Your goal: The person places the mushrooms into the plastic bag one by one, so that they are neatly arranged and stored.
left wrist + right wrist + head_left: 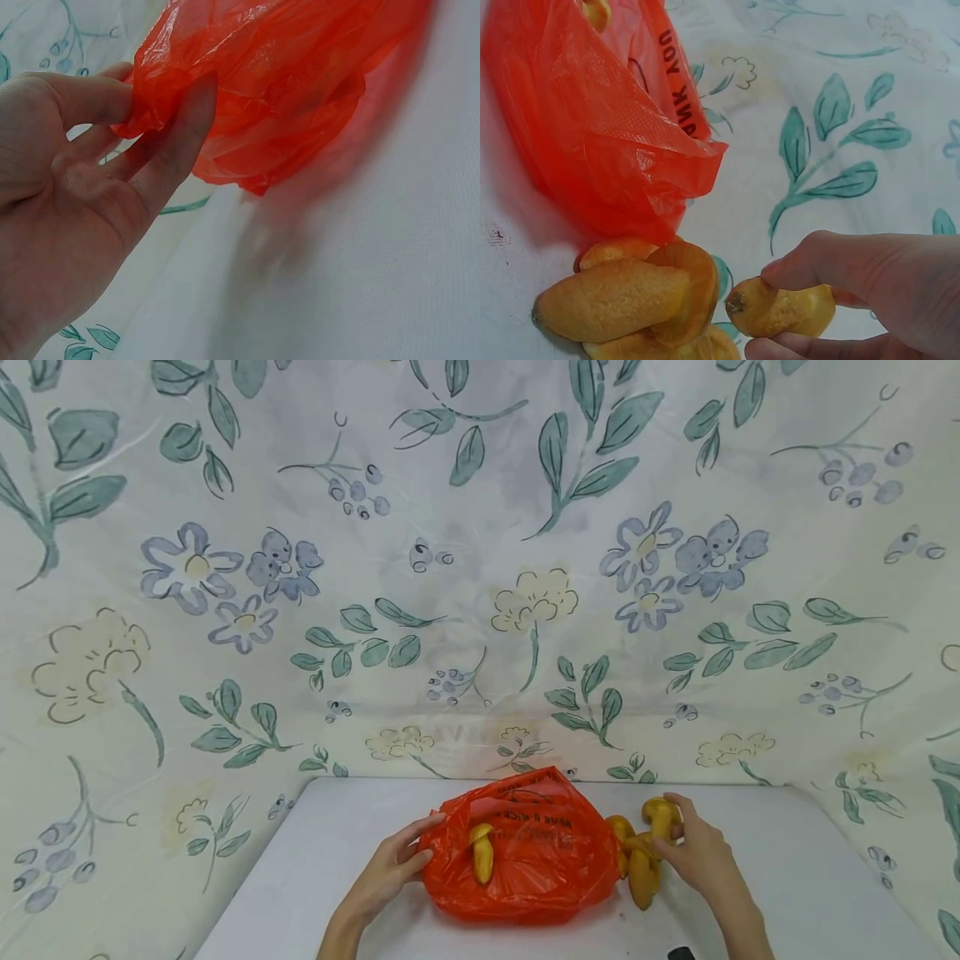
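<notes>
A red plastic bag (pixel 525 893) with dark printed lettering lies open on the white table. One yellow-brown mushroom (pixel 483 856) shows inside it, toward the left. My left hand (pixel 396 860) pinches the bag's left edge between thumb and fingers, as the left wrist view also shows. To the right of the bag, my right hand (pixel 697 843) holds another mushroom (pixel 776 309) by its stem, cap away from the wrist camera. Several more mushrooms (pixel 615 300) lie piled between that hand and the bag's right side.
White table (pixel 810 877) surface extends on both sides of the bag. A floral-patterned cloth (pixel 480 693) hangs behind and along the sides. Near the front edge, a small black object (pixel 681 953) is partly cut off by the frame.
</notes>
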Demonstrator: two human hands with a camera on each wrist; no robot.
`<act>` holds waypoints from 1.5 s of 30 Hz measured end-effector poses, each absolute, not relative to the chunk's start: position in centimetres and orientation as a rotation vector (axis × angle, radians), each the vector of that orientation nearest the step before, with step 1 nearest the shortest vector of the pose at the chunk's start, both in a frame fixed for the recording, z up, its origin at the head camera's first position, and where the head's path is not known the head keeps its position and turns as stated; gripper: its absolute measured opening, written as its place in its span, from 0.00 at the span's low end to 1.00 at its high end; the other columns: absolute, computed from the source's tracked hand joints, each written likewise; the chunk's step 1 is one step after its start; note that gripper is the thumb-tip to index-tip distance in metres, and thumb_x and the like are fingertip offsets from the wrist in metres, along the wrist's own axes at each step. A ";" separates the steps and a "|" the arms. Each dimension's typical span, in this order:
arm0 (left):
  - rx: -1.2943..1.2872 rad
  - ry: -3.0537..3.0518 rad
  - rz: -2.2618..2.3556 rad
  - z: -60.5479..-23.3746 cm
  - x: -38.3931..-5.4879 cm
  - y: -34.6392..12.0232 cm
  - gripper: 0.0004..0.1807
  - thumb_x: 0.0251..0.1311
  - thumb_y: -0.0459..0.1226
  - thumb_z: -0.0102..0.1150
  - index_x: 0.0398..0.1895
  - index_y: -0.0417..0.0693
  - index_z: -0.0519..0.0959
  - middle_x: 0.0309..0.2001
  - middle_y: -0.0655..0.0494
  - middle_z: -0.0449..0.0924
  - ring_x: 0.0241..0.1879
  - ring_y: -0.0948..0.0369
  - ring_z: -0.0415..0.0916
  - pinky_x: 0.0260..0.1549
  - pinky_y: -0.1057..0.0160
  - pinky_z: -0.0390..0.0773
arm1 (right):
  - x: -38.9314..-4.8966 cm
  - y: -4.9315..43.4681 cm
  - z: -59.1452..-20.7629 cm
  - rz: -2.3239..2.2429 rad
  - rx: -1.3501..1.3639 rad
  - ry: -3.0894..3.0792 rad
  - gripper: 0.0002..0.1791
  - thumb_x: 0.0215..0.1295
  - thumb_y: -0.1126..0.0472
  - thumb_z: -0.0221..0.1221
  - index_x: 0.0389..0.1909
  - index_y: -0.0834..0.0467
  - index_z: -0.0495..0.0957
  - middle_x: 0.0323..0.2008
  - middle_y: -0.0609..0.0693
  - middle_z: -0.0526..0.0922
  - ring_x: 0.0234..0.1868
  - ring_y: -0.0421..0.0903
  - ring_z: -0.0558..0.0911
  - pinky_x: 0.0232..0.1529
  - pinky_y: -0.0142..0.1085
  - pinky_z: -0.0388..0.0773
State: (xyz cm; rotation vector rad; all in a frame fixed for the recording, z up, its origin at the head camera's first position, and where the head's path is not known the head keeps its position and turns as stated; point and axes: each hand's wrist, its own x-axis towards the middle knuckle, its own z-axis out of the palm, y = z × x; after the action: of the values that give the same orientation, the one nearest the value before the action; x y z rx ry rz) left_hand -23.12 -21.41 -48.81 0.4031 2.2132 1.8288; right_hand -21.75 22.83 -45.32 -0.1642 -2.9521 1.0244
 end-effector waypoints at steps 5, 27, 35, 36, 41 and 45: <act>0.443 2.201 1.845 -48.8 -23.3 -21.5 0.29 0.69 0.38 0.55 0.73 0.52 0.63 0.76 0.44 0.55 0.68 0.43 0.65 0.48 0.62 0.84 | -21.6 22.6 -45.1 0.995 -0.109 -2.933 0.40 0.59 0.58 0.64 0.69 0.60 0.57 0.36 0.57 0.80 0.26 0.45 0.72 0.24 0.34 0.70; 0.425 2.226 1.823 -48.8 -23.2 -21.7 0.30 0.68 0.37 0.55 0.73 0.51 0.63 0.76 0.42 0.54 0.67 0.43 0.67 0.48 0.62 0.84 | -21.3 20.9 -44.5 1.041 -0.125 -2.943 0.41 0.58 0.60 0.65 0.71 0.56 0.58 0.39 0.56 0.80 0.30 0.46 0.77 0.29 0.35 0.81; 0.432 2.228 1.817 -49.0 -23.3 -21.4 0.30 0.69 0.38 0.55 0.73 0.52 0.63 0.76 0.42 0.55 0.66 0.45 0.69 0.48 0.61 0.84 | -21.0 20.8 -44.0 1.048 -0.110 -2.945 0.40 0.58 0.60 0.65 0.70 0.57 0.58 0.39 0.56 0.79 0.29 0.45 0.75 0.28 0.34 0.81; 0.424 2.229 1.814 -49.0 -23.3 -21.4 0.30 0.69 0.38 0.55 0.73 0.52 0.63 0.76 0.42 0.55 0.66 0.45 0.68 0.48 0.61 0.84 | -21.0 20.8 -44.0 1.051 -0.109 -2.945 0.40 0.58 0.60 0.65 0.70 0.57 0.58 0.39 0.56 0.79 0.29 0.45 0.75 0.27 0.34 0.80; 0.387 2.224 1.813 -48.9 -23.2 -21.3 0.30 0.68 0.40 0.55 0.73 0.52 0.63 0.76 0.42 0.55 0.69 0.43 0.65 0.50 0.61 0.83 | -20.8 20.5 -43.9 1.046 -0.108 -2.941 0.40 0.58 0.60 0.66 0.70 0.57 0.59 0.39 0.56 0.79 0.29 0.45 0.75 0.27 0.33 0.80; 0.386 2.225 1.812 -48.7 -23.1 -21.2 0.30 0.68 0.40 0.55 0.73 0.52 0.63 0.76 0.41 0.55 0.69 0.42 0.65 0.50 0.61 0.83 | -20.9 20.1 -43.9 1.079 -0.092 -2.925 0.41 0.58 0.61 0.66 0.71 0.57 0.58 0.40 0.56 0.80 0.32 0.45 0.77 0.29 0.35 0.83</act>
State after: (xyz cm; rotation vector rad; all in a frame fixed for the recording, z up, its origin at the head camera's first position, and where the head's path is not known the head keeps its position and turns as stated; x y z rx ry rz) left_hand -23.12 -21.19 -48.72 0.3862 2.2253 1.8119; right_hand -20.86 20.12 -43.85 -0.0921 -2.9252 1.0791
